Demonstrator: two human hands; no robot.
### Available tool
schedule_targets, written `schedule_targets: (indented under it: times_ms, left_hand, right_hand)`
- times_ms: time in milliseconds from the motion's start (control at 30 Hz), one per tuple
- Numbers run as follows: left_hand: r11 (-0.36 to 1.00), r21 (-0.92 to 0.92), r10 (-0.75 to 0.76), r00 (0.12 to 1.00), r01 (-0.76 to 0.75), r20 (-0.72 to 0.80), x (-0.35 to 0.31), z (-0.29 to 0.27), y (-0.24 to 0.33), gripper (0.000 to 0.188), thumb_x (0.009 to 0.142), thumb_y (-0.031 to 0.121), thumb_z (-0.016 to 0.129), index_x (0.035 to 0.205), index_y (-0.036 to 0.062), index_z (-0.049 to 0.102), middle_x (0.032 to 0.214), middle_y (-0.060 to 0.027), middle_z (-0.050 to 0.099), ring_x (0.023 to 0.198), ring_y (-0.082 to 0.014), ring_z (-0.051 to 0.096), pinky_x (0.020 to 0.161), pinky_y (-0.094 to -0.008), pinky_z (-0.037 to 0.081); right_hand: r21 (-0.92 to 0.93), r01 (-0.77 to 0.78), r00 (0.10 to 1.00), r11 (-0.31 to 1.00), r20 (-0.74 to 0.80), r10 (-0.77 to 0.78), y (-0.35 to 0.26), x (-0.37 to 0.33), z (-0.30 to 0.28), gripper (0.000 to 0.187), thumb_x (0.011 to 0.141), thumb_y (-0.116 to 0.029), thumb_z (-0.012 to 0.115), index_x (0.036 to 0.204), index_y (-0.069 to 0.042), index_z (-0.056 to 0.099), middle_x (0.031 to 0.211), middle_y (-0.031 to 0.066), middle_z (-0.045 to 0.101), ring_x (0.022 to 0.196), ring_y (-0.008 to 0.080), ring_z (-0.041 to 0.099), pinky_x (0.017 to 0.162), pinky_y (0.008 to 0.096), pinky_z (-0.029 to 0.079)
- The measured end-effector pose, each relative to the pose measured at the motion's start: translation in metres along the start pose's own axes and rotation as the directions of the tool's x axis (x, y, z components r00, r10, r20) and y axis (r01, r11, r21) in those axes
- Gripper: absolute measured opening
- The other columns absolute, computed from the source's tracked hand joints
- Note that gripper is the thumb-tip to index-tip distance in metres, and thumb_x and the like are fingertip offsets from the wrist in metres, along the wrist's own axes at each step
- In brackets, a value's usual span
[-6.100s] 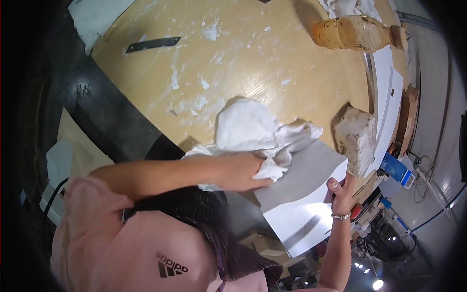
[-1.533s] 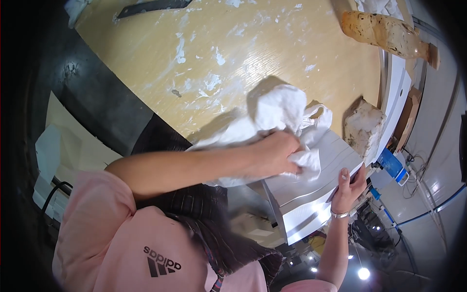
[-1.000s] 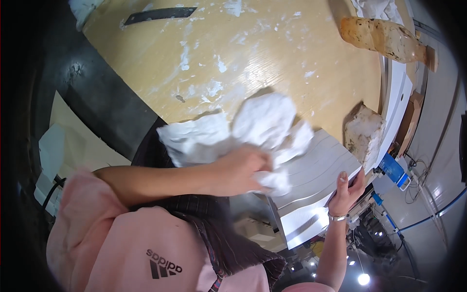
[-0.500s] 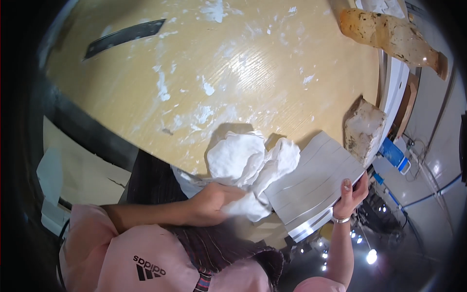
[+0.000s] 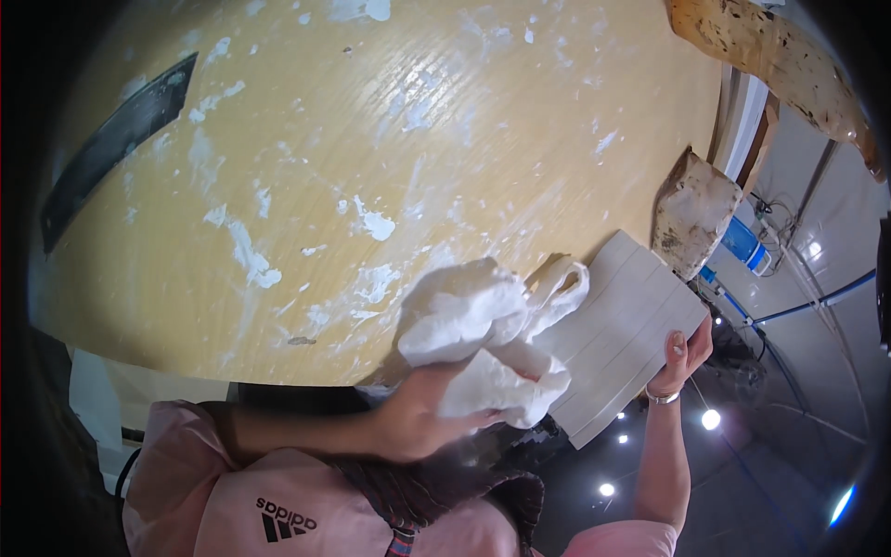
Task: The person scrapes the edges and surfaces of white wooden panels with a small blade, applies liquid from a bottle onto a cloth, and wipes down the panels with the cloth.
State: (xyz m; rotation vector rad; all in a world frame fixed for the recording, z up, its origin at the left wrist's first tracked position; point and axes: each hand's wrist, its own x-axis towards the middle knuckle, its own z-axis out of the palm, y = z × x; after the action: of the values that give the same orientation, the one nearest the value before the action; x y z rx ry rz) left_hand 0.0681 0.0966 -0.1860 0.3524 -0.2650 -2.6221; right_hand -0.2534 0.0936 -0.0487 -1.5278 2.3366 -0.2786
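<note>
My left hand point(image 5: 422, 420) grips a crumpled white cloth point(image 5: 483, 325) and presses it against the near-left part of a white grooved panel point(image 5: 624, 330). The panel lies tilted at the front edge of a round wooden tabletop point(image 5: 390, 167) and sticks out past it. My right hand point(image 5: 682, 357) holds the panel's right edge, fingers curled over it, with a bracelet on the wrist.
The tabletop is smeared with dried white patches. A dark flat strip point(image 5: 111, 148) lies at its far left. A stained block point(image 5: 691, 213) stands beside the panel on the right, and a long stained slab point(image 5: 780, 65) lies at top right. Blue cables run along the shiny floor point(image 5: 807, 306).
My left hand with the cloth has swept back and forth over the panel and now sits at its near-left edge. The view has tipped toward the tabletop. My right hand keeps its hold.
</note>
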Motion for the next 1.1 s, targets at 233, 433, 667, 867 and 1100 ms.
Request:
schedule_targets:
  times_ms: [233,433,667,867,1100]
  left_hand:
    - [0.496,0.664,0.245,0.824,-0.560,0.512,0.047,0.027,-0.020,0.044,0.094,0.014,0.050,0.136,0.0019,0.047,0.150,-0.0153,0.034,0.141,-0.0308,0.030,0.112,-0.0449,0.027]
    - [0.800,0.599,-0.194,0.960,0.036,0.202,-0.015,-0.002,-0.022,0.051,0.086,0.006,0.057,0.136,0.0054,0.047,0.140,-0.0174,0.047,0.129,-0.0308,0.047,0.102,-0.0348,0.043]
    - [0.369,0.900,0.254,0.957,-0.232,0.142,0.033,0.041,-0.016,0.043,0.090,0.021,0.060,0.129,0.0055,0.052,0.131,-0.0163,0.052,0.129,-0.0341,0.044,0.102,-0.0456,0.040]
    - [0.898,0.346,-0.173,0.942,0.270,-0.286,-0.013,0.019,0.027,0.037,0.098,0.022,0.051,0.129,0.0002,0.049,0.096,-0.0110,0.064,0.094,-0.0165,0.062,0.071,-0.0347,0.053]
    - [0.996,-0.054,-0.079,0.969,0.068,-0.235,0.040,0.067,0.076,0.042,0.100,0.028,0.049,0.135,0.0052,0.045,0.126,-0.0076,0.057,0.113,-0.0208,0.057,0.095,-0.0400,0.047]
  right_hand:
    - [0.035,-0.003,1.000,0.999,0.018,0.003,-0.002,0.004,0.004,0.072,0.075,-0.053,0.062,0.114,0.008,0.056,0.094,0.0096,0.060,0.085,0.0184,0.056,0.079,0.0308,0.044]
    - [0.073,-0.007,1.000,0.997,0.015,0.006,0.003,0.000,-0.001,0.073,0.073,-0.048,0.065,0.118,0.009,0.053,0.095,0.0092,0.059,0.085,0.0182,0.055,0.079,0.0305,0.043]
    - [0.290,-0.038,0.997,0.956,-0.051,0.055,-0.010,0.001,0.012,0.050,0.072,-0.024,0.068,0.107,0.009,0.055,0.075,0.0036,0.054,0.068,0.0103,0.047,0.062,0.0252,0.039]
    - [0.044,0.032,0.999,0.999,-0.037,-0.031,-0.018,0.003,-0.003,0.051,0.069,-0.030,0.073,0.105,0.005,0.060,0.053,0.0038,0.043,0.048,0.0145,0.040,0.048,0.0300,0.034]
    - [0.339,0.272,0.944,0.901,-0.278,-0.180,-0.013,0.007,0.004,0.043,0.077,-0.019,0.071,0.113,0.002,0.061,0.096,0.0181,0.065,0.087,0.0285,0.062,0.081,0.0349,0.048]
